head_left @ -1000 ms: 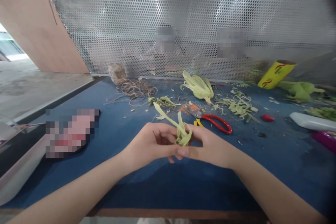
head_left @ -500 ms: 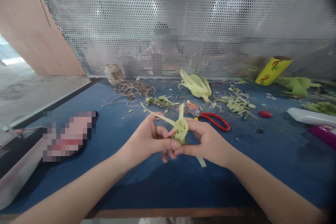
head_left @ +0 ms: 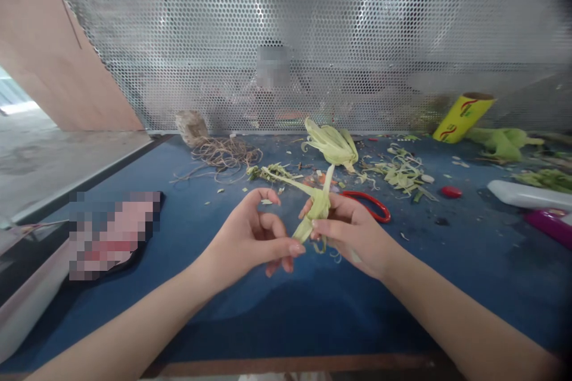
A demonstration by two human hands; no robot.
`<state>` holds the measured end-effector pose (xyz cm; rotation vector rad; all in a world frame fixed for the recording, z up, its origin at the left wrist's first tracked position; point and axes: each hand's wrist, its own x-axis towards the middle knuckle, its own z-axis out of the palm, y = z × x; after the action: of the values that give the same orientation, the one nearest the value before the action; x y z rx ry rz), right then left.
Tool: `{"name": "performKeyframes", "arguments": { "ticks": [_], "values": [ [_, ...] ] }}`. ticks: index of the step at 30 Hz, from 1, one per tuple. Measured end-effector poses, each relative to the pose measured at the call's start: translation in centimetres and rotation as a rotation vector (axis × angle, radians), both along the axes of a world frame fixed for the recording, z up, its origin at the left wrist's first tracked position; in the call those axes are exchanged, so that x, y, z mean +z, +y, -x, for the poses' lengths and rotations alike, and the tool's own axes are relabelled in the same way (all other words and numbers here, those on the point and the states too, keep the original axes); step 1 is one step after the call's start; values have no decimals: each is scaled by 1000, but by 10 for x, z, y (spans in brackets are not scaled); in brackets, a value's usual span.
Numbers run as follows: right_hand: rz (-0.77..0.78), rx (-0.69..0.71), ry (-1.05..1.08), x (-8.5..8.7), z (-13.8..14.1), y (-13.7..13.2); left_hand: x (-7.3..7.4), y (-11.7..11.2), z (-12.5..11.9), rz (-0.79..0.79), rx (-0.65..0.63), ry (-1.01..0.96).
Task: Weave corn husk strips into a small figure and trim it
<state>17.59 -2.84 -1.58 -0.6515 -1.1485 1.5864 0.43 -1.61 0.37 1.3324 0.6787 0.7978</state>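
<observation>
A pale green folded strip of corn husk (head_left: 319,205) is held between my hands above the blue table, with narrow ends sticking up and to the left. My right hand (head_left: 351,223) pinches its middle between thumb and fingers. My left hand (head_left: 257,235) has its thumb and curled fingers closed at the husk's lower left end, while the index finger arches free. Behind my right hand lie red-handled scissors (head_left: 378,209), partly hidden. A whole corn husk bundle (head_left: 331,144) lies farther back.
Tangled twine (head_left: 226,155) and a twine roll (head_left: 191,126) lie back left. Husk scraps (head_left: 400,172) are scattered behind. A yellow tube (head_left: 463,118), a white object (head_left: 527,197) and a purple object (head_left: 552,226) are right. A perforated metal panel (head_left: 313,24) borders the table (head_left: 250,321).
The husk has been turned and shifted slightly right, and its lower left end now shows. My hands have moved a little apart, and the left index finger has lifted off.
</observation>
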Motion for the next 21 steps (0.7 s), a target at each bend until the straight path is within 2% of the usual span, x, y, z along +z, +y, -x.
{"name": "performKeyframes", "arguments": {
  "ticks": [3, 8, 13, 15, 19, 21],
  "values": [
    [12, -96, 33, 4, -5, 3, 3, -1, 1, -45, 39, 67],
    [35, -17, -179, 5, -5, 0, 2, -5, -2, -76, 44, 165],
    [40, -251, -112, 6, -9, 6, 3, -7, -2, -98, 70, 193],
    [-1, -283, -95, 8, -14, 9, 4, -7, 0, -104, 52, 181],
    [-93, -209, -236, 11, -15, 6, 5, -5, 4, -68, -77, 196],
    [-121, -112, -377, 11, -10, 0, 4, -4, 4, -89, -61, 218]
  ]
}}
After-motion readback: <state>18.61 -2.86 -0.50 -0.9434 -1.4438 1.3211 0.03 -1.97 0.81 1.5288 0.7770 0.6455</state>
